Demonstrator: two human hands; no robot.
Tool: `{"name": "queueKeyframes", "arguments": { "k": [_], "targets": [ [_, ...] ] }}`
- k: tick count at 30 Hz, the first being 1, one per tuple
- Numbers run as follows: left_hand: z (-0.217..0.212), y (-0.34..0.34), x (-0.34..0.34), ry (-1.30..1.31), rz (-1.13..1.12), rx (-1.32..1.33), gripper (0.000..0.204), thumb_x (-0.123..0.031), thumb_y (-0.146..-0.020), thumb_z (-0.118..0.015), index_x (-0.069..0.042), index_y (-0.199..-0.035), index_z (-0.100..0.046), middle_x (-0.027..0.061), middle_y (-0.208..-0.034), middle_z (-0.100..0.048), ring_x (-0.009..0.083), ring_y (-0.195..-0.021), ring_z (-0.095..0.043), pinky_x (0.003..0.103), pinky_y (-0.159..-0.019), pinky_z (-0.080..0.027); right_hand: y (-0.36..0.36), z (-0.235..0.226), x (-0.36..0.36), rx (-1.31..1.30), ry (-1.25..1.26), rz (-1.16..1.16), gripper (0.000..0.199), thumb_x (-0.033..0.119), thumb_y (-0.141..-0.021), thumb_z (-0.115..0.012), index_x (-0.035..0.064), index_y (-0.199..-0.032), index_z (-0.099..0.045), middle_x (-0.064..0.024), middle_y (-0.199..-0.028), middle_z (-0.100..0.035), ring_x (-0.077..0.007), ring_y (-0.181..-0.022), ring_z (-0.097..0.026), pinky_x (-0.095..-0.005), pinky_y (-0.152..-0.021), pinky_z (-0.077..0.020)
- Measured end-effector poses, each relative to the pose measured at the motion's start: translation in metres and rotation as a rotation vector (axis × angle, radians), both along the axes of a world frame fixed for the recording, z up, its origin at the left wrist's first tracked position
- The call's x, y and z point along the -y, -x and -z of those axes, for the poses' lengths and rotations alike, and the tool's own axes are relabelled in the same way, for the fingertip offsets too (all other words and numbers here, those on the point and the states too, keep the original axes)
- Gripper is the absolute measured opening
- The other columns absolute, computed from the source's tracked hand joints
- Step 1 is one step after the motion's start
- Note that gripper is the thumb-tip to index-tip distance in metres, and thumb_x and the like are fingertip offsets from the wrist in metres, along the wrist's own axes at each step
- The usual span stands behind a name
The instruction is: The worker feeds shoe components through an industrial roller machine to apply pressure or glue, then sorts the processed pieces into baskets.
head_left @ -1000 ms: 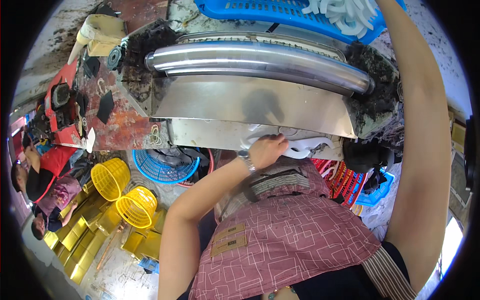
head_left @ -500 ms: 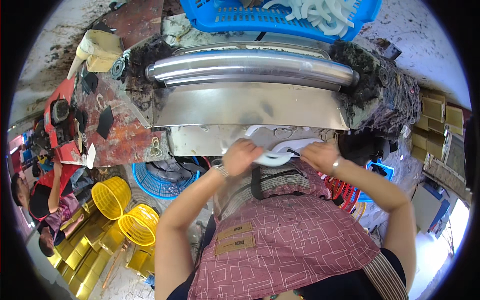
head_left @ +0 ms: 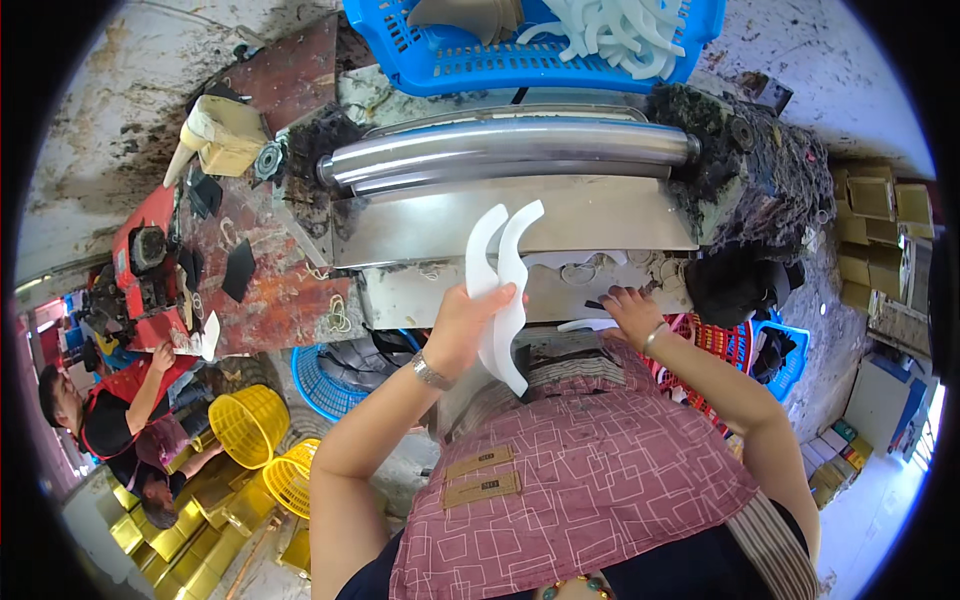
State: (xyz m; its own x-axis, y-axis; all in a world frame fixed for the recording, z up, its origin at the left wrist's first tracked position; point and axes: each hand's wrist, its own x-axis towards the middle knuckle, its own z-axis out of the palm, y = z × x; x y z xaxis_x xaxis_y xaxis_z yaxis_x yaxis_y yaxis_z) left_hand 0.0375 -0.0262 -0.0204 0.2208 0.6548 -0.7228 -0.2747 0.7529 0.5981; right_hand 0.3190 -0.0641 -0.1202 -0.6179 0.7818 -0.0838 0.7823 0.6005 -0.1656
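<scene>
My left hand is closed around two white curved strips, S-shaped and smooth, raised in front of the metal feed plate. They stand nearly upright, side by side. Lower on the right, my right hand is at the edge of the pale work ledge. Its fingers pinch a small black piece whose kind I cannot make out. Just under those fingers another white strip shows in part. One more white curved piece lies along the back of the ledge.
Shiny metal rollers span the machine behind the plate. Beyond them a blue basket holds many white strips and brown pieces. Blue and red baskets stand below the ledge. Two people are at the far left beside yellow baskets.
My left hand has moved up and left, lifting two white strips off the ledge. My right hand has stayed near the ledge edge with the small black piece. The whole view has shifted slightly.
</scene>
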Motion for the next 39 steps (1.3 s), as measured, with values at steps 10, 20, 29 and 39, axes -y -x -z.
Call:
{"name": "queueKeyframes", "arguments": {
  "k": [10,20,29,39],
  "targets": [
    [0.003,0.007,0.000,-0.105,-0.108,0.116,0.024,-0.014,-0.079,-0.058,0.002,-0.097,-0.053,0.0085,-0.084,-0.060,0.0128,-0.071,-0.057,0.025,-0.063,-0.047,-0.016,0.056,-0.004,-0.073,0.282,-0.281,0.014,0.018,-0.073,-0.048,0.0132,-0.086,-0.052,-0.0048,-0.083,-0.052,-0.0239,-0.085,-0.053,-0.0332,-0.067,-0.0471],
    [0.013,0.002,0.000,-0.052,-0.087,0.071,0.026,-0.012,-0.080,-0.057,0.000,-0.102,-0.051,0.0118,-0.087,-0.060,0.0155,-0.074,-0.059,0.027,-0.063,-0.049,0.007,0.052,0.001,-0.185,0.232,-0.501,0.009,0.017,-0.071,-0.052,0.0108,-0.078,-0.053,-0.0039,-0.083,-0.053,-0.0203,-0.078,-0.053,-0.0344,-0.067,-0.0452],
    [-0.010,-0.023,0.008,-0.231,0.320,0.060,0.033,-0.013,-0.079,-0.059,-0.004,-0.110,-0.051,0.0040,-0.093,-0.057,0.0107,-0.080,-0.055,0.026,-0.069,-0.046,0.067,-0.073,-0.014,-1.156,0.547,0.677,0.008,0.003,-0.072,-0.060,0.0035,-0.077,-0.053,-0.0046,-0.077,-0.055,-0.0105,-0.068,-0.053,-0.0232,-0.061,-0.0440],
    [-0.027,-0.028,-0.005,-0.408,0.072,0.117,0.027,-0.014,-0.082,-0.056,-0.001,-0.105,-0.051,0.0075,-0.093,-0.058,0.0139,-0.084,-0.055,0.027,-0.071,-0.046,0.047,-0.116,-0.047,-0.908,0.960,0.878,0.022,0.023,-0.086,-0.043,0.0051,-0.084,-0.056,-0.0019,-0.065,-0.050,-0.0076,-0.060,-0.046,-0.0246,-0.054,-0.0379]
  ]
}}
